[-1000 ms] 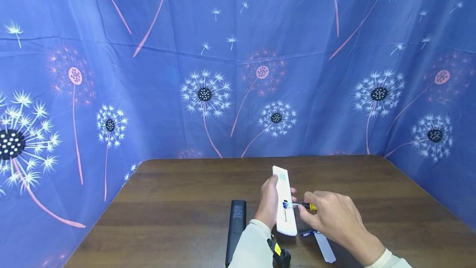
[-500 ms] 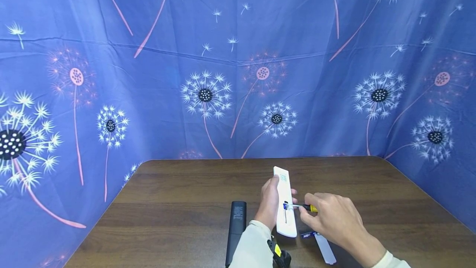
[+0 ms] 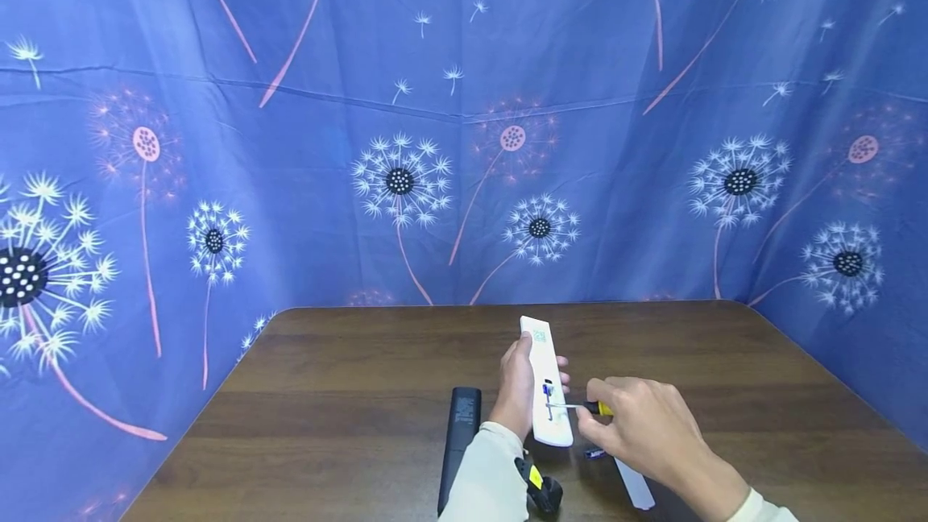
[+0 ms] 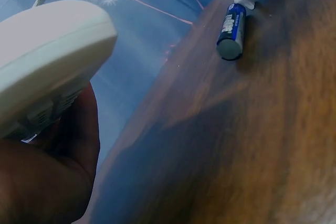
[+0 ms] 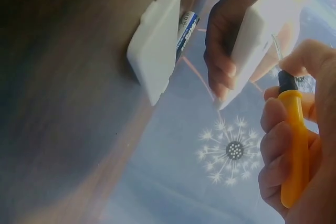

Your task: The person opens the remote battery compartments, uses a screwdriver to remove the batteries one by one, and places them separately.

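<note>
My left hand point(image 3: 516, 385) grips a white remote control point(image 3: 539, 361), its back facing up, with the thumb along one edge. A blue battery point(image 3: 547, 390) shows in the slot of its battery compartment. My right hand point(image 3: 645, 421) holds a screwdriver with a yellow handle point(image 5: 296, 150) and a black collar point(image 5: 286, 81). Its thin metal shaft point(image 3: 569, 405) points left, with the tip at the open slot. In the left wrist view, the remote's rounded near end point(image 4: 63, 40) fills the upper left; the slot is hidden there.
On the table point(image 3: 348, 409), a loose blue battery point(image 4: 231, 32) lies beside the white battery cover point(image 5: 157, 45), partly behind my right hand in the head view. A black remote control point(image 3: 461, 425) lies left of my left forearm. A blue dandelion-print cloth point(image 3: 464, 103) hangs behind the table.
The remote in my left hand has shifted slightly left and away from me. The screwdriver tip has moved from the battery's far end down the slot towards the remote's near end.
</note>
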The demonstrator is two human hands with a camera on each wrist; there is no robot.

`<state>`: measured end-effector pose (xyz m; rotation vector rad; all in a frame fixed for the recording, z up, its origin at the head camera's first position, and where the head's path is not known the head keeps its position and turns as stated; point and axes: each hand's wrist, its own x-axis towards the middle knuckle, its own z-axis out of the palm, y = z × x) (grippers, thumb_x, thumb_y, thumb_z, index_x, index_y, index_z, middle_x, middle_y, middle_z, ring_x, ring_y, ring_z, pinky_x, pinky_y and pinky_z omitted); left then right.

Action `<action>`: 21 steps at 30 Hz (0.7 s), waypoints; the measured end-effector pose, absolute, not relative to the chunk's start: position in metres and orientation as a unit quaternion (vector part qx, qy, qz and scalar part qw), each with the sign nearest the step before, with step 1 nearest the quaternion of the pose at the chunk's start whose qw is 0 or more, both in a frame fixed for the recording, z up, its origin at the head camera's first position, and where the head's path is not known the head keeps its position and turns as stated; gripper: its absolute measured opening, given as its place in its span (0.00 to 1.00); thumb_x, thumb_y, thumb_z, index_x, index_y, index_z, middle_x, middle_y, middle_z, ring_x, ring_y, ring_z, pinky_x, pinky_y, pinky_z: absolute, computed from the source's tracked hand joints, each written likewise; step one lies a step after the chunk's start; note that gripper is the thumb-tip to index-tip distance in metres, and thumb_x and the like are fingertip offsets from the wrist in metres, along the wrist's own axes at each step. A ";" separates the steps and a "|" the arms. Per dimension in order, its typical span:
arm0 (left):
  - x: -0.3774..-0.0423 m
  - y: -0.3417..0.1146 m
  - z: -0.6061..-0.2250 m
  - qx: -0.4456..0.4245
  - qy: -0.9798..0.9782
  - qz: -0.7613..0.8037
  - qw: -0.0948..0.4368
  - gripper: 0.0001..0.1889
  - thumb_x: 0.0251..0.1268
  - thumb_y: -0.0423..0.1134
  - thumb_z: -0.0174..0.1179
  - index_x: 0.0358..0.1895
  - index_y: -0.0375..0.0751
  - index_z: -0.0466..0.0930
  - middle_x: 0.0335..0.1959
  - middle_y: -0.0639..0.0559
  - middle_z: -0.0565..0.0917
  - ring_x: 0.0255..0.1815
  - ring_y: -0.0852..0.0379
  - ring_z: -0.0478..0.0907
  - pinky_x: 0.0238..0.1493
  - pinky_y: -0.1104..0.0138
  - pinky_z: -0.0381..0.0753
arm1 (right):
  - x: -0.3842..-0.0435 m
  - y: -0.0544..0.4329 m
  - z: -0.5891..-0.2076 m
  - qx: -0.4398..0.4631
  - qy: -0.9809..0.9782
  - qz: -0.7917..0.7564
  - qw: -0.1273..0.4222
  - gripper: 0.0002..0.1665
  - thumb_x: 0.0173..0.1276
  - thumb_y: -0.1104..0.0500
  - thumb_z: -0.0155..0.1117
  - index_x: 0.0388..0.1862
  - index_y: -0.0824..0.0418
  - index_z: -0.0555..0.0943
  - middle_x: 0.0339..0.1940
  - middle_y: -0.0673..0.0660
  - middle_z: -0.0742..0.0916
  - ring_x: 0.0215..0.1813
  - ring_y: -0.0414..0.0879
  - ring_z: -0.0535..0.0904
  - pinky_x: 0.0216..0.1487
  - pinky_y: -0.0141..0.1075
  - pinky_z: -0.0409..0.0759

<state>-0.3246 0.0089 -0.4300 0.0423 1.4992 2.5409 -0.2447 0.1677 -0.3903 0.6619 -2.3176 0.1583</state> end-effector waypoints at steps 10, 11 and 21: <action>-0.325 0.016 -0.427 0.013 0.509 0.856 0.090 0.26 0.80 0.55 0.39 0.65 0.38 0.66 0.38 0.38 0.85 0.29 0.51 0.83 0.31 0.62 0.82 | -0.249 0.170 -0.390 0.232 -0.901 0.065 0.360 0.09 0.52 0.51 0.73 0.22 0.47 0.80 0.15 0.33 0.64 0.17 0.30 0.56 0.15 0.28 0.55; -0.324 0.016 -0.427 0.013 0.513 0.854 0.091 0.26 0.80 0.55 0.39 0.66 0.39 0.66 0.38 0.39 0.85 0.30 0.51 0.84 0.32 0.62 0.82 | -0.249 0.170 -0.390 0.230 -0.903 0.064 0.358 0.09 0.52 0.51 0.74 0.23 0.48 0.80 0.15 0.34 0.65 0.17 0.30 0.56 0.15 0.28 0.55; -0.325 0.015 -0.428 0.012 0.527 0.846 0.082 0.28 0.80 0.56 0.39 0.67 0.36 0.65 0.40 0.38 0.85 0.32 0.48 0.84 0.31 0.61 0.82 | -0.253 0.172 -0.388 0.235 -0.909 0.028 0.344 0.09 0.59 0.48 0.75 0.30 0.50 0.86 0.22 0.42 0.80 0.22 0.36 0.70 0.26 0.40 0.69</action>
